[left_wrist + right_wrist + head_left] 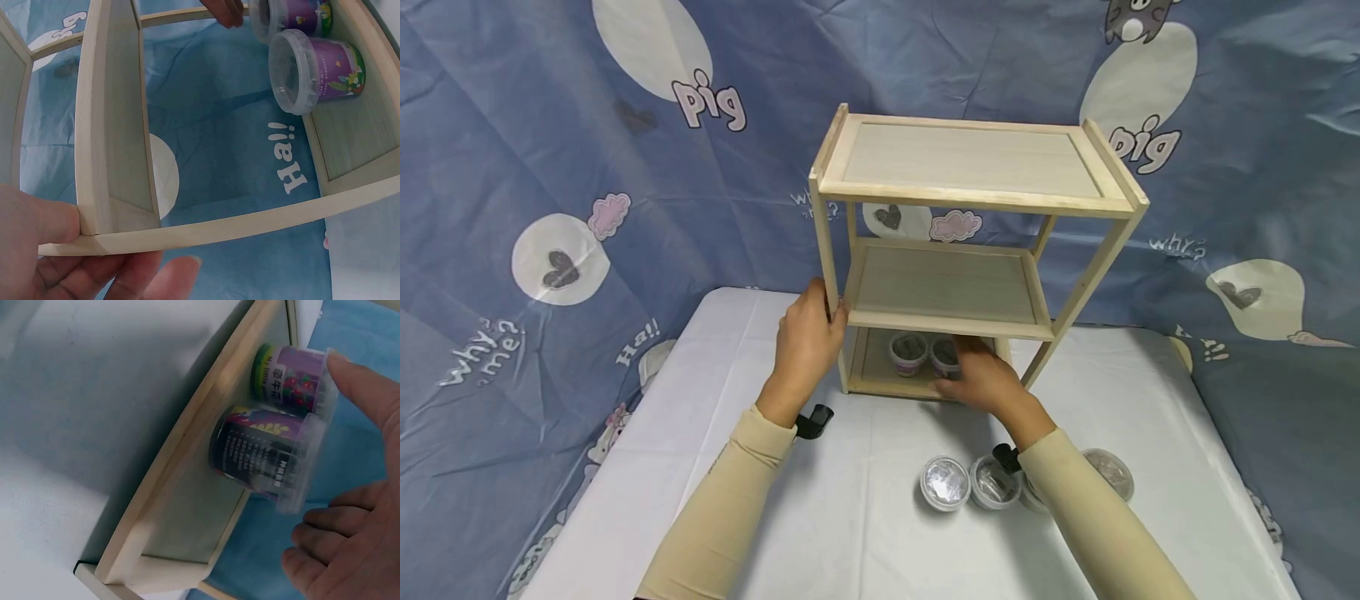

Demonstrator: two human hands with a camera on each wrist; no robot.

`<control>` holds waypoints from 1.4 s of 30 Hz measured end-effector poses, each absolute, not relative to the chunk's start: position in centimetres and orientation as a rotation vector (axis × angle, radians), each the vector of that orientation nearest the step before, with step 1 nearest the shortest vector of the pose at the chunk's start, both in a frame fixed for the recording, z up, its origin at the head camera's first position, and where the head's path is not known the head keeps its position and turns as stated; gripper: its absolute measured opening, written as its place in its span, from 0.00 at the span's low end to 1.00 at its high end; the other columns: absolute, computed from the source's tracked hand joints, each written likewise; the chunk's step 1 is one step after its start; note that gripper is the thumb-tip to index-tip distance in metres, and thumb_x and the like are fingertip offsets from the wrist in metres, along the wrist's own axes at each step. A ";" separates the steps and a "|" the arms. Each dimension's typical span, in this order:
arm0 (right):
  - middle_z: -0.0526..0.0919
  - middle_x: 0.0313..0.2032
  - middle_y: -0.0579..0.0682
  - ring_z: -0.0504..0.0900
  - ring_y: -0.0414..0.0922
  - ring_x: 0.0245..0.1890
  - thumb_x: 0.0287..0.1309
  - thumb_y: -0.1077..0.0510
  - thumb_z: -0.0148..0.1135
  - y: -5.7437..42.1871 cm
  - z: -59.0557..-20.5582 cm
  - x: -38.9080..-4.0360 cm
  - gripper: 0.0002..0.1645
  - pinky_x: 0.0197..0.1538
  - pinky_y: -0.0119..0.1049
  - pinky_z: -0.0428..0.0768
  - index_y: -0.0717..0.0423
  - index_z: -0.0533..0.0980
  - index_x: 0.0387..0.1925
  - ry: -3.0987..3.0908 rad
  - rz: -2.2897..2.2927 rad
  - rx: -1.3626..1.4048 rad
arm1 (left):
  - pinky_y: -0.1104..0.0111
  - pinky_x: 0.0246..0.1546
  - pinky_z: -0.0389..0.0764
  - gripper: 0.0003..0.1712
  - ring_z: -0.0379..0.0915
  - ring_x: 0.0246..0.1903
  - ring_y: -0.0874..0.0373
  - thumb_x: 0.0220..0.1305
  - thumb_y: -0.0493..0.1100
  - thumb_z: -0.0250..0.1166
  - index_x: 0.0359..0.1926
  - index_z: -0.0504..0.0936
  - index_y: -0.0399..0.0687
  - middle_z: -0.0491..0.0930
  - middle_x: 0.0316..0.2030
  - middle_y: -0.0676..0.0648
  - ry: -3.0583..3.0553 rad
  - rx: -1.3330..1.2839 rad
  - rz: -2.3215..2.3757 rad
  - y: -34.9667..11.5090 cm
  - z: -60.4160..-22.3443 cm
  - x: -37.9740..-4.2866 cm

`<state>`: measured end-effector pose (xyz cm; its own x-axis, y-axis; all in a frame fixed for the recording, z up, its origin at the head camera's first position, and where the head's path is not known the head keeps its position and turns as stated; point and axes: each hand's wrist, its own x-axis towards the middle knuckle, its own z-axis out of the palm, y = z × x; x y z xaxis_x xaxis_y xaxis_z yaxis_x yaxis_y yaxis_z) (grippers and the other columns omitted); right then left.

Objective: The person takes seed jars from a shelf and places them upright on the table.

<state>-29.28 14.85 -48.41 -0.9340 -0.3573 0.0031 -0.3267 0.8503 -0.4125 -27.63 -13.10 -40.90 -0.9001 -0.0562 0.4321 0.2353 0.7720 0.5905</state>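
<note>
A three-tier wooden shelf (970,202) stands on the white table. My left hand (808,342) grips its front left post, with the thumb on one side and the fingers on the other in the left wrist view. On the bottom tier, two small clear-lidded plastic tubs (908,354) with printed purple labels stand side by side. My right hand (981,383) reaches into that tier beside the right-hand tub (259,453). Its thumb is extended close to the lids and its other fingers are loosely bent, apart from the tubs, in the right wrist view.
Several more lidded tubs stand on the table in front of the shelf, including a left one (945,483) and a right one (1108,475); my right forearm partly covers this group. A blue patterned cloth (760,225) hangs behind the shelf. The upper tiers overhang the bottom one.
</note>
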 end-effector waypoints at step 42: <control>0.74 0.67 0.69 0.75 0.67 0.64 0.69 0.42 0.68 14.5 -49.4 -30.8 0.48 0.60 0.62 0.76 0.66 0.61 0.77 2.987 -0.548 -0.382 | 0.53 0.23 0.81 0.11 0.80 0.27 0.45 0.76 0.42 0.63 0.45 0.75 0.37 0.78 0.32 0.42 -2.540 -0.133 -0.904 -13.1 -40.9 -27.6</control>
